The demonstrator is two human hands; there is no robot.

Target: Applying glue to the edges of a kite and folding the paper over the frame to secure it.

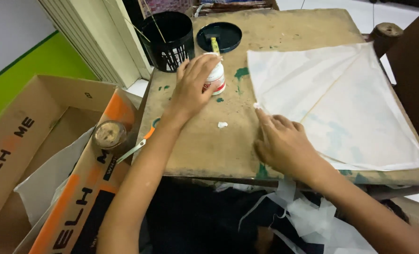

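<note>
My left hand (pixel 193 84) rests over a small white glue jar (pixel 216 77) on a worn wooden board (pixel 228 141), fingers wrapped around its top. My right hand (pixel 280 143) presses flat on the lower left corner of a white paper kite (pixel 341 103), index finger stretched to the paper's corner where a white dab of glue shows. Thin sticks run under the kite paper from its top right corner. A small white blob (pixel 222 124) lies on the board between my hands.
A black slotted cup (pixel 169 40) with thin sticks and a dark round lid (pixel 219 36) holding a small brush stand at the board's far edge. Scissors with an orange handle (pixel 139 143) and an open cardboard box (pixel 54 155) lie left. White paper scraps (pixel 308 216) sit on my lap.
</note>
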